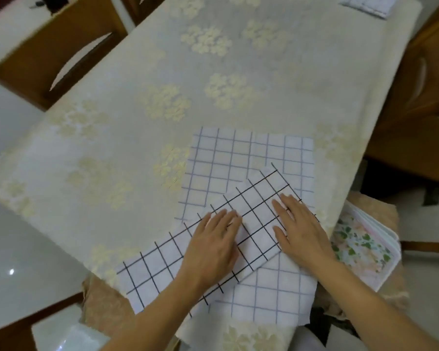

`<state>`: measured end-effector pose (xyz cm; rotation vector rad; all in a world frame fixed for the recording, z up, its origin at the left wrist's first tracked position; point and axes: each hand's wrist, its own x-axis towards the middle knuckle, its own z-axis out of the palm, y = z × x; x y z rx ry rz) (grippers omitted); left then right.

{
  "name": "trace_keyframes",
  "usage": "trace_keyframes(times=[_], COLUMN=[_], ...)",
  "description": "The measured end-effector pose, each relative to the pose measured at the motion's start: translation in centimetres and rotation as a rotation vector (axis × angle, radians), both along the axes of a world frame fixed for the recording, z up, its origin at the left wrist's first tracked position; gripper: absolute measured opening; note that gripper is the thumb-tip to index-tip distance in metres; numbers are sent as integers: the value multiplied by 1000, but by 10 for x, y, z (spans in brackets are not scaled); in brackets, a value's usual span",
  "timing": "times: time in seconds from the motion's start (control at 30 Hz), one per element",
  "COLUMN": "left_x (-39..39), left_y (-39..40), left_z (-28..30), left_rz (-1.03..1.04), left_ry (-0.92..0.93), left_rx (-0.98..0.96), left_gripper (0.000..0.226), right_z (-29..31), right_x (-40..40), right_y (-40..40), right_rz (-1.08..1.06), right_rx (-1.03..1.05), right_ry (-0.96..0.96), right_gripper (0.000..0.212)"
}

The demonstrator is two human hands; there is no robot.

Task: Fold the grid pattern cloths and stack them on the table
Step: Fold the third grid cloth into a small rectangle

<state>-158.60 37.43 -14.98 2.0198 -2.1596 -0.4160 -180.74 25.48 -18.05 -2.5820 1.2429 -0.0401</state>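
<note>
A white cloth with a black grid lies folded in a long strip, slanting across the near part of the table. Under it lies a white cloth with a pale blue grid, spread flat and hanging over the near edge. My left hand presses flat on the middle of the black grid strip. My right hand rests flat on its right end, fingers straight. A folded pale cloth sits at the far right corner of the table.
The table wears a cream cloth with pale flower clusters. Wooden chairs stand at the far left and right. A stack of floral cloths lies on a seat at the near right.
</note>
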Motion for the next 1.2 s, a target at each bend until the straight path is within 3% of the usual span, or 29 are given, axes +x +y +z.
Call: trace_keyframes(times=[0.23, 0.53, 0.63, 0.9, 1.07, 1.2], left_x=[-21, -29, -29, -27, -30, -37], left_y=[-115, -197, -205, -204, -204, -219], left_z=[-4, -4, -1, -7, 0, 5], left_rz=[-416, -701, -717, -759, -780, -780], left_ry=[-108, -218, -228, -220, -186, -198], left_rx=[-91, -56, -10, -107, -133, -93], left_gripper=[49, 53, 50, 36, 20, 33], right_z=[-2, -5, -6, -3, 0, 7], right_x=[-18, -21, -20, -14, -14, -17], right_y=[-8, -23, -25, -35, -42, -53], right_rz=[-248, -382, -399, -382, -325, -307], right_rx=[-32, -138, -126, -87, -64, -76], right_ry=[-52, -116, -122, -160, -199, -226], right_gripper=[52, 41, 38, 34, 19, 18])
